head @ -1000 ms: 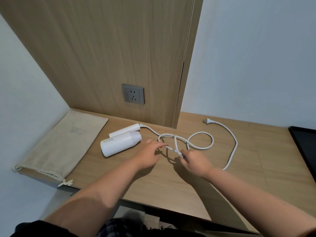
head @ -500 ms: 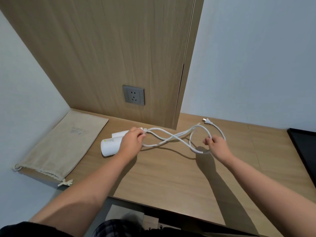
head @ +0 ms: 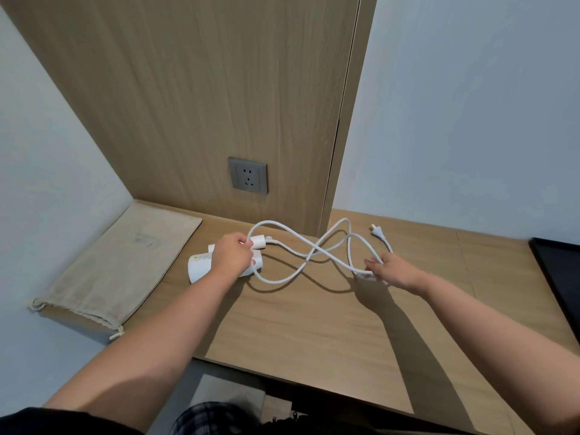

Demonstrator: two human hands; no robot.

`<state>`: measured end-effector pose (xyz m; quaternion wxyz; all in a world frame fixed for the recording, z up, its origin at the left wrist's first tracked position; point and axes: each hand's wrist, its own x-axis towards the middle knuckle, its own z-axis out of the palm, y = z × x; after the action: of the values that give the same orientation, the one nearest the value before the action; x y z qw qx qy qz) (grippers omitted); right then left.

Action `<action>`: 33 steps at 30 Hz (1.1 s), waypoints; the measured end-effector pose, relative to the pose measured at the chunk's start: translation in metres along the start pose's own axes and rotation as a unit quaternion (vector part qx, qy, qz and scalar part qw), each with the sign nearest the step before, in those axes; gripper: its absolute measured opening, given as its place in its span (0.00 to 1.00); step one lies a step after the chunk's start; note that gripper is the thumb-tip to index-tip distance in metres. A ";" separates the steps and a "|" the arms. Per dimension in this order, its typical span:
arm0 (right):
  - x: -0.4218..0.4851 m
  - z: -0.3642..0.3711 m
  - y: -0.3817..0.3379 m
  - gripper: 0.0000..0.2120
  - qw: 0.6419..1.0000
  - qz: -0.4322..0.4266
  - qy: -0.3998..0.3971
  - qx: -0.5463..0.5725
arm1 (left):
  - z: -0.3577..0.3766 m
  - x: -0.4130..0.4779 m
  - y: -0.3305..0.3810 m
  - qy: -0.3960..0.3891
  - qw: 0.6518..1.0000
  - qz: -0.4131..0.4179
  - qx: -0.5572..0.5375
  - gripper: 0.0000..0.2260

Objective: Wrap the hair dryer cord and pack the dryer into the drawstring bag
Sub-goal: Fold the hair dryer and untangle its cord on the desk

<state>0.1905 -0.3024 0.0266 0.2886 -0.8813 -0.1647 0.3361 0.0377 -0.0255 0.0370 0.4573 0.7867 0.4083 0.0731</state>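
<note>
Grey wall socket [head: 248,175] on wood panel [head: 188,89]; black tray [head: 558,277] at desk's [head: 314,324] right edge.

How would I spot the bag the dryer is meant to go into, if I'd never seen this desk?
Start at the grey wall socket in the wood panel, then drop to the wooden desk and go to its far left corner. The drawstring bag lies flat there, left of the white hair dryer. It is the only beige cloth thing, with a knotted cord at its near end.
</note>
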 end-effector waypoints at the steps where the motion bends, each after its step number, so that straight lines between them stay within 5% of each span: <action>1: 0.000 0.000 -0.003 0.20 1.000 -0.002 0.004 0.005 | 0.002 -0.004 0.004 0.015 0.996 0.021 0.089 0.09; 3: 0.001 -0.001 -0.009 0.20 0.999 -0.010 0.016 0.027 | 0.011 -0.012 0.011 0.064 0.947 0.158 0.274 0.24; 5: 0.001 -0.003 -0.018 0.19 0.999 -0.022 0.019 0.029 | 0.022 -0.025 0.020 0.090 0.846 0.380 0.362 0.33; 8: 0.001 -0.001 -0.032 0.17 0.999 -0.045 0.020 0.015 | 0.050 -0.044 0.033 -0.025 0.767 0.510 0.390 0.29; 10: 0.001 0.001 -0.038 0.17 0.998 -0.064 0.018 0.006 | 0.067 -0.055 0.043 -0.104 0.781 0.467 0.401 0.19; 12: 0.001 0.002 -0.041 0.18 0.997 -0.078 0.011 0.001 | 0.075 -0.061 0.053 -0.137 0.842 0.376 0.362 0.11; 15: -0.003 -0.003 -0.038 0.20 0.996 -0.080 0.005 0.036 | 0.075 -0.054 0.056 -0.197 0.935 0.244 0.163 0.12; 18: -0.003 -0.009 -0.026 0.19 0.993 -0.056 -0.003 0.106 | 0.060 -0.037 0.053 -0.201 0.965 0.155 -0.065 0.15; 25: 0.008 -0.010 -0.017 0.14 0.987 -0.022 0.023 0.158 | 0.026 -0.011 0.062 -0.201 0.876 0.058 -0.434 0.16; 29: 0.014 -0.014 -0.019 0.11 0.979 0.002 0.108 0.175 | -0.001 -0.009 0.065 -0.273 0.815 0.063 -0.506 0.23; 33: 0.010 -0.026 -0.029 0.13 0.993 -0.019 0.113 0.029 | -0.027 -0.004 0.078 -0.351 0.793 0.076 -0.493 0.25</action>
<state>0.2128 -0.2851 0.0556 0.3371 -0.9015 -0.1385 0.2336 0.0670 -0.0299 0.1141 0.8878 0.4549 0.0676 0.0174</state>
